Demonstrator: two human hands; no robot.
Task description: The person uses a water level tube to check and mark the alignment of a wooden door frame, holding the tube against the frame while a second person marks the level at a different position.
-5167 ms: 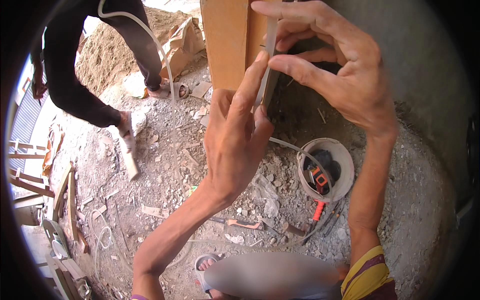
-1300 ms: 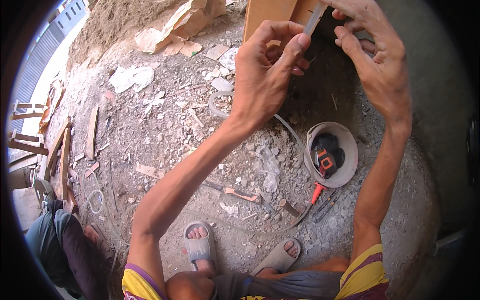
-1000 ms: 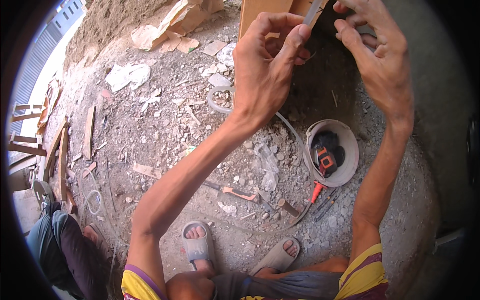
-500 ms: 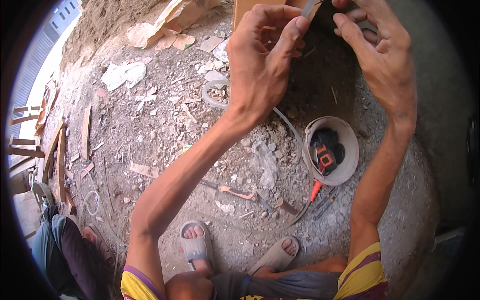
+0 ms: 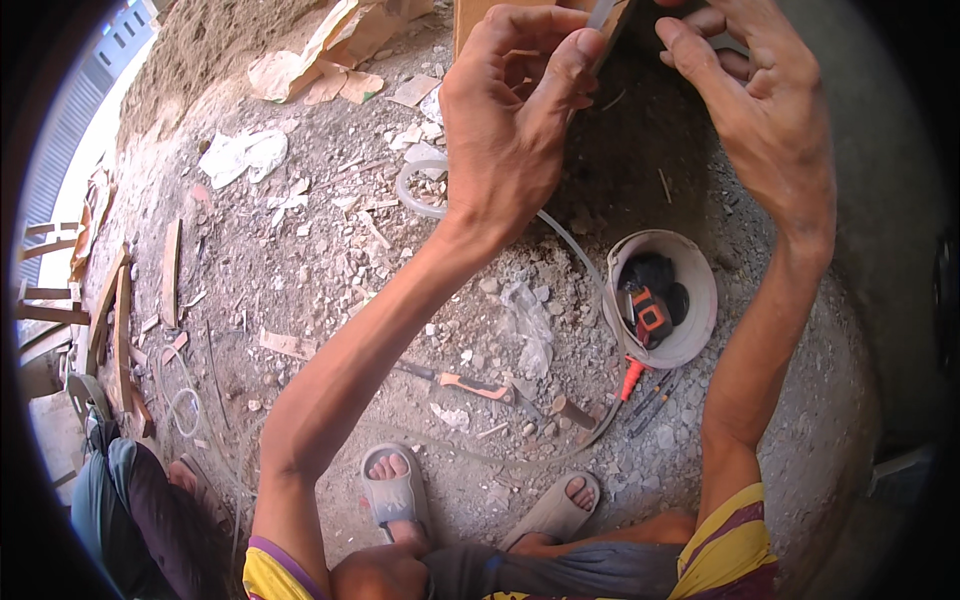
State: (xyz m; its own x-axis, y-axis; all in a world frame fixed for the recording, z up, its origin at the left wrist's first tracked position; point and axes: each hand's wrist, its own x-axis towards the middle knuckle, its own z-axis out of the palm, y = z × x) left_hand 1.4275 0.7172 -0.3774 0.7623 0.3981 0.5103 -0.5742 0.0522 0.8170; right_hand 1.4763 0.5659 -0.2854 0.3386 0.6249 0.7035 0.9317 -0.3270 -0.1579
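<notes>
Raised toward the frame's top edge since the earlier view, the left hand (image 5: 505, 125) pinched the clear tube (image 5: 600, 14) just right of top centre (probably best lightly, lest it flatten), while the right hand (image 5: 755, 105), fingers loosely parted, hung at upper right.

On my feed, daylight brightens the rubble-strewn ground (image 5: 330, 255), with blown-out glare beside the corrugated metal sheeting (image 5: 62, 150). I see deep shadow right of the left hand (image 5: 505, 125), which looks sharp; fisheye distortion bends the edges into black.
</notes>
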